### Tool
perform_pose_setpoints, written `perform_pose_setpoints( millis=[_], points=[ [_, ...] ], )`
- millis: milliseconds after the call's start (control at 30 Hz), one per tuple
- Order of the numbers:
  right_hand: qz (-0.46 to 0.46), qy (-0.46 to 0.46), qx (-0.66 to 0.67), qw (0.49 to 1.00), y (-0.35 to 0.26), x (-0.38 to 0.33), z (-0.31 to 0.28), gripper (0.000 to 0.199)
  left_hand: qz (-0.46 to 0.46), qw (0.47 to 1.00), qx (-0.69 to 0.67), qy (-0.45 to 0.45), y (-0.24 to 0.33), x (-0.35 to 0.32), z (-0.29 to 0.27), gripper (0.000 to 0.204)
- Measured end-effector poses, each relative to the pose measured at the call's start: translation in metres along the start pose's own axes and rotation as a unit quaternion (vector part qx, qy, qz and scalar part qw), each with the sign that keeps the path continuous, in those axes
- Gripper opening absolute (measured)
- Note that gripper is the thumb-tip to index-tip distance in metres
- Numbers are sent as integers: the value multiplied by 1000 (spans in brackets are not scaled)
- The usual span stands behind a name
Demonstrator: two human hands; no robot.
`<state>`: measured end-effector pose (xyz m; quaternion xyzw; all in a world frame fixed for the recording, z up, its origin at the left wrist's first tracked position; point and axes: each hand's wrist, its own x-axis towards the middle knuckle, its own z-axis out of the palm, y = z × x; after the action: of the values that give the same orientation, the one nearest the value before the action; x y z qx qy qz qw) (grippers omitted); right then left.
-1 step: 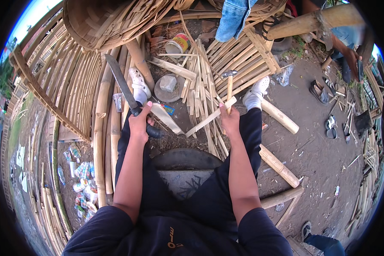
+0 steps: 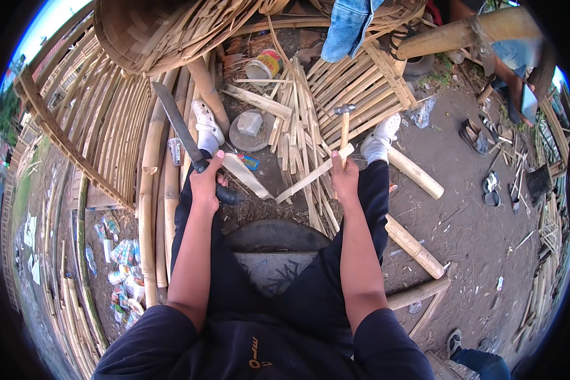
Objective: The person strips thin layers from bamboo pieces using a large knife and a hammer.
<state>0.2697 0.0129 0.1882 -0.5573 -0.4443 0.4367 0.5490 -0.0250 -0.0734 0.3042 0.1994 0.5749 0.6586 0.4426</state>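
My left hand [image 2: 204, 185] is closed round a machete [image 2: 180, 125] with a dark handle; its blade slants up to the left. The same hand holds the upper end of a split bamboo piece [image 2: 246, 175]. In my right hand [image 2: 345, 181] is a hammer [image 2: 344, 132] with a wooden handle, its metal head upward, together with the end of a second bamboo piece [image 2: 310, 177]. The two pieces meet at their lower ends in a V between my knees; whether they are still joined I cannot tell. Beyond lies a heap of bamboo strips [image 2: 296, 130].
A grey stone [image 2: 249, 124] rests on a round block near my left foot. Slatted bamboo frames [image 2: 107, 126] stand left and ahead. Bamboo poles [image 2: 414, 246] lie to the right. Litter [image 2: 126, 272] covers the lower left ground. Another person's hand [image 2: 524, 95] holds a phone, upper right.
My right hand has shifted slightly to the right with the hammer and bamboo piece. My left hand stays nearly still. The other person's phone has tilted.
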Motion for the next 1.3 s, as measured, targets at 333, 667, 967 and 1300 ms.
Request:
perform_pose_setpoints(
  millis=[333, 667, 967, 1300],
  points=[
    [8, 65, -15, 998, -25, -2, -20, 27, -33, 996, -84, -17, -17, -2, -18, 27],
    [57, 66, 81, 993, -81, -26, -14, 23, -46, 992, -104, -59, -26, 4, -28, 25],
    [-45, 124, 27, 991, -142, -33, 2, 24, -77, 987, -111, -91, -26, -3, -26, 27],
    [-221, 196, 2, 955, -190, -36, 5, 19, -93, 983, -109, -118, -24, -6, -16, 27]
  ],
)
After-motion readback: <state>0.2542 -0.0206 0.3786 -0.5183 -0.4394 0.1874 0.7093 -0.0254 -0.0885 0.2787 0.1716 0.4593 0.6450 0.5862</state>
